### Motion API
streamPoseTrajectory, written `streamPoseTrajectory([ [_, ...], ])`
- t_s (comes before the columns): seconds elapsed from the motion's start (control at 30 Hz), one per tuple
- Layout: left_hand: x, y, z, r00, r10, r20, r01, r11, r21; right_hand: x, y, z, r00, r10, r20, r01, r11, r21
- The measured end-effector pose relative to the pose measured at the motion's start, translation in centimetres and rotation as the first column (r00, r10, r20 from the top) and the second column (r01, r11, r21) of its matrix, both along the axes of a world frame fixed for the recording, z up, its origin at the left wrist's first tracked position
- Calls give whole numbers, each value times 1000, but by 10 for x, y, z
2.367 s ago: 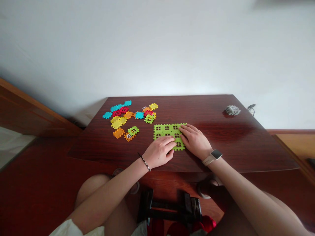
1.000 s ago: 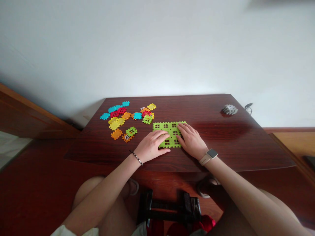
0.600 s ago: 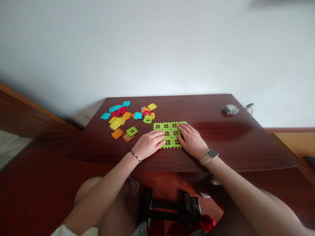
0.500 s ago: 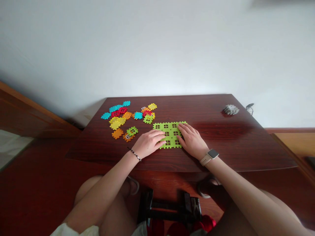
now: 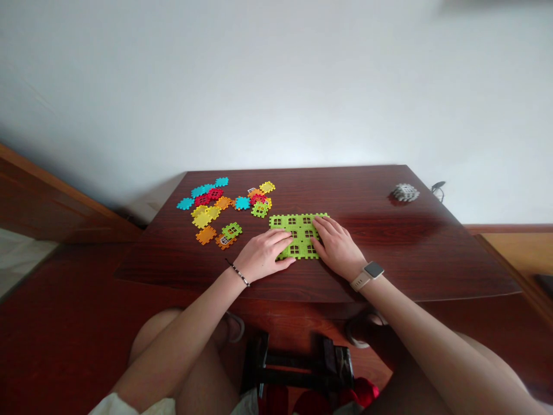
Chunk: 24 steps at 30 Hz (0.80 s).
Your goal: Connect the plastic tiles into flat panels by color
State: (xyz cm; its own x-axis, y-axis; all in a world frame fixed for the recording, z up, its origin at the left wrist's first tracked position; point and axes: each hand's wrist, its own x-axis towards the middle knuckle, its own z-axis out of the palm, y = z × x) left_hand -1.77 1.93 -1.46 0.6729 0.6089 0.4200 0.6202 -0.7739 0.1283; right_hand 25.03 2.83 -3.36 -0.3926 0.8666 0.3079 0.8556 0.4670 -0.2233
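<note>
A lime-green panel of joined square tiles with window openings (image 5: pixel 300 235) lies flat on the dark wooden table. My left hand (image 5: pixel 263 253), with a beaded bracelet at the wrist, rests over the panel's left part. Its fingers reach across the tiles, and its thumb lies apart at the near edge. On the right part lies my right hand (image 5: pixel 339 245), fingers stretched out flat and thumb spread from them. The tiles beneath both hands are partly hidden.
To the left are scattered interlocking tiles: blue (image 5: pixel 185 204), yellow (image 5: pixel 202 220), red (image 5: pixel 215 194), orange (image 5: pixel 206 234) and green (image 5: pixel 260 210). A grey-white stack of toothed pieces (image 5: pixel 405 192) stands at the far right. The table (image 5: pixel 432 253) meets the wall behind.
My left thumb has moved down from the tiles to the panel's near edge, and that hand has shifted slightly right. My right hand stays nearly still.
</note>
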Motion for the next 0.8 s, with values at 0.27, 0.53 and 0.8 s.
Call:
streamPoseTrajectory([
  [0.27, 0, 1, 0, 1000, 7, -1, -7, 1000, 3, 0, 0, 0, 1000, -5, 8, 5, 1000, 0],
  [0.53, -2, 2, -1, 1000, -5, 3, 5, 1000, 0, 0, 1, -2, 1000, -2, 8, 2, 1000, 11],
  [0.8, -3, 3, -2, 1000, -10, -12, 10, 1000, -22, 1, 1, -1, 1000, -3, -1, 3, 1000, -6],
])
